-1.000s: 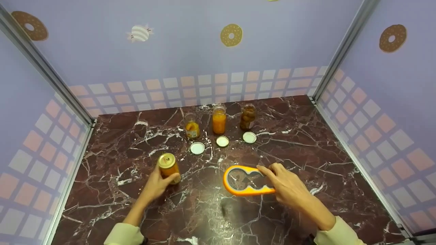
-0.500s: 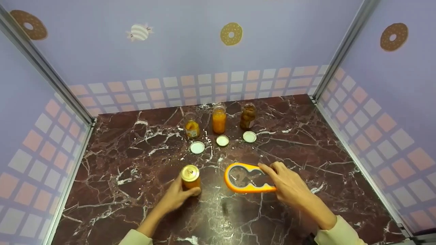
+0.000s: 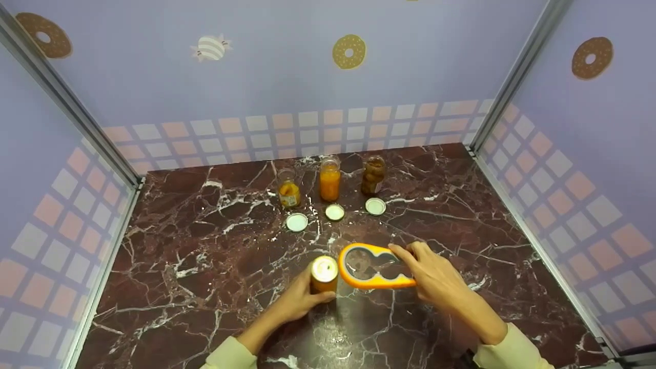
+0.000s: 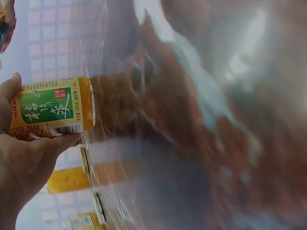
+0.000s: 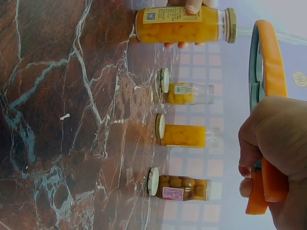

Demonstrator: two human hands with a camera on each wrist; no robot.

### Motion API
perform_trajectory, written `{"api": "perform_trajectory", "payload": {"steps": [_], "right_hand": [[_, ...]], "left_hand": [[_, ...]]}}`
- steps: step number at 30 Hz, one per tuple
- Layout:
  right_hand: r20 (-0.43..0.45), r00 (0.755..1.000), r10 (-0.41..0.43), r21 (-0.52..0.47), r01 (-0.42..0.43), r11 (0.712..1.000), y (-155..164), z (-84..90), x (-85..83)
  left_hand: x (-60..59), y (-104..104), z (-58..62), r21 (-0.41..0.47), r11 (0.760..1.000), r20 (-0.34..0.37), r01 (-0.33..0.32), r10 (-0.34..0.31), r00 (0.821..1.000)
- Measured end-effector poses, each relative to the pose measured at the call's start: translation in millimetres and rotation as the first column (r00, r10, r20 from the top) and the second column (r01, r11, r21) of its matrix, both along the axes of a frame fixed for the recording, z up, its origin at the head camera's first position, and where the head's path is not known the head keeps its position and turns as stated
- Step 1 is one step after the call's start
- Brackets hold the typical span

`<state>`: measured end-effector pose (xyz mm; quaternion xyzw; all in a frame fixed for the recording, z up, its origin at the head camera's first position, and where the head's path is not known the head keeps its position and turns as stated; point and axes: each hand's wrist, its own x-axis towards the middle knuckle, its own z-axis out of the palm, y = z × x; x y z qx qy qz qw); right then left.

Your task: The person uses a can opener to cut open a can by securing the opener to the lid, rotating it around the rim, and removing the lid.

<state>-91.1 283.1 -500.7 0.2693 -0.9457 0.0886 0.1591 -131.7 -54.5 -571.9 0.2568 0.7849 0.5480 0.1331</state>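
My left hand [image 3: 297, 301] grips a glass jar of yellow fruit [image 3: 325, 286] around its side. The jar is upright, with a gold metal lid [image 5: 231, 25] on it and a green and cream label [image 4: 48, 108]. Whether its base touches the table, I cannot tell. In my right hand [image 3: 438, 274] is an orange jar opener [image 3: 379, 283] with a grey-lined, scalloped opening, held by its handle end. In the head view the opener's rounded end lies just right of the jar's lid. From the right wrist, the opener [image 5: 273, 57] appears raised above the table, apart from the jar.
Toward the back stand three lidless jars: a short one with yellow fruit [image 3: 289, 196], an orange one [image 3: 329, 185] and a brown one [image 3: 372, 180]. A loose lid [image 3: 296, 223] lies before the first, another lid [image 3: 334, 212] and a third lid [image 3: 375, 206] before the others. Patterned walls surround the marbled table [image 3: 195, 236].
My left hand has carried the jar rightward and a little nearer to me, up beside the opener. The right hand and opener have stayed almost still.
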Motion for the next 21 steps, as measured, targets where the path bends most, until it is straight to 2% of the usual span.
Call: {"api": "perform_trajectory", "payload": {"steps": [5, 8, 16, 21], "right_hand": [[0.008, 1.0, -0.003, 0.005, 0.003, 1.0, -0.9, 1.5, -0.9], [0.008, 1.0, -0.002, 0.005, 0.002, 1.0, -1.8, 2.5, -1.4], [-0.007, 0.999, 0.033, 0.004, -0.033, 0.999, -5.7, 3.6, -4.4], [0.012, 1.0, 0.029, 0.022, -0.029, 0.999, -10.0, 4.3, -6.1]], "left_hand": [[0.1, 14.4, -0.9, 0.007, 1.0, 0.006, 0.028, -0.028, 1.0], [0.1, 22.7, -2.2, 0.044, 0.998, 0.018, 0.049, -0.049, 0.999], [3.0, 44.8, -3.1, 0.084, 0.991, -0.007, 0.104, -0.104, 0.995], [4.8, 56.2, -3.3, 0.174, 0.973, 0.054, 0.154, -0.165, 0.985]]}}
